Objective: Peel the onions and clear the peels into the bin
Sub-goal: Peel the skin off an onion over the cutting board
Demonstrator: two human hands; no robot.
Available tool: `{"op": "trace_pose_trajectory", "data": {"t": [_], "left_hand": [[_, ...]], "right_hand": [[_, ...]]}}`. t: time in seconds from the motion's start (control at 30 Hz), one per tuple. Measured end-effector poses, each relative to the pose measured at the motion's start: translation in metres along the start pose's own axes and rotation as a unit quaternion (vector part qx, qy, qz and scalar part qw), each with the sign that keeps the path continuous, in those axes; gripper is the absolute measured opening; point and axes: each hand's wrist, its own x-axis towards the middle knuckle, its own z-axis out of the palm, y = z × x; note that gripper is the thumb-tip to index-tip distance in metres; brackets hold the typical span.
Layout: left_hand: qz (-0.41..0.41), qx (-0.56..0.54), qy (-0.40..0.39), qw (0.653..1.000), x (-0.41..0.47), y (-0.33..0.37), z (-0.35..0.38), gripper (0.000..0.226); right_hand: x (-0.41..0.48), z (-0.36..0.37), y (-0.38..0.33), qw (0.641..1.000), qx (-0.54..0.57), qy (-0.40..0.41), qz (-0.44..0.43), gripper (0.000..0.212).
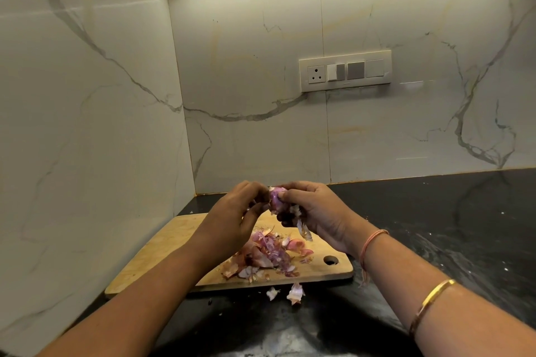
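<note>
Gold bangle [432, 303] circles the right forearm closest in. Above the cutting board [162, 243], both hands hold one small purple onion [275, 197]. The left hand [232, 211] pinches its left side with curled fingers, and the right hand [316, 211] grips it, loose skin dangling below. A peel pile [266, 255] sits on the board. Two scraps [295, 293] lie on the black worktop [435, 226] at its near edge.

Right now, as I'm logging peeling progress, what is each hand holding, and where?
One purple onion, held above the cutting board: the right hand grips its right side, the left hand pinches its left side.
</note>
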Motion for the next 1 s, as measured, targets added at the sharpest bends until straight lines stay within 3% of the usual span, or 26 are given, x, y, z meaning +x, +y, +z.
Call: {"op": "trace_pose_trajectory", "data": {"t": [0.17,0.27,0.37,0.53,0.83,1.0], "left_hand": [[-0.005,0.034,-0.045,0.998,-0.0002,-0.0032,0.0018,0.014],[-0.022,0.035,-0.018,0.999,-0.0003,-0.0052,0.0010,0.014],[-0.005,0.004,0.014,1.000,-0.0007,-0.0050,-0.0010,0.026],[0.038,0.006,0.000,0.999,-0.0018,-0.0033,-0.0015,0.047],[0.047,0.002,0.013,0.999,-0.0038,-0.0018,-0.0017,0.037],[0.058,0.016,0.028,0.998,-0.0034,-0.0035,0.0008,0.017]], "right_hand": [[0.0024,-0.0032,-0.0019,0.997,0.057,0.046,-0.003,0.012],[0.0023,-0.0053,-0.0022,0.997,0.062,0.049,0.003,0.017],[0.0008,-0.0024,-0.0003,0.999,0.042,0.026,0.014,0.017],[-0.0002,-0.0018,-0.0017,1.000,0.026,-0.002,0.018,0.025],[-0.0022,0.0010,-0.0027,0.998,0.048,-0.011,0.028,0.034],[-0.0023,0.0013,-0.0043,0.997,0.077,-0.016,0.025,0.032]]}}
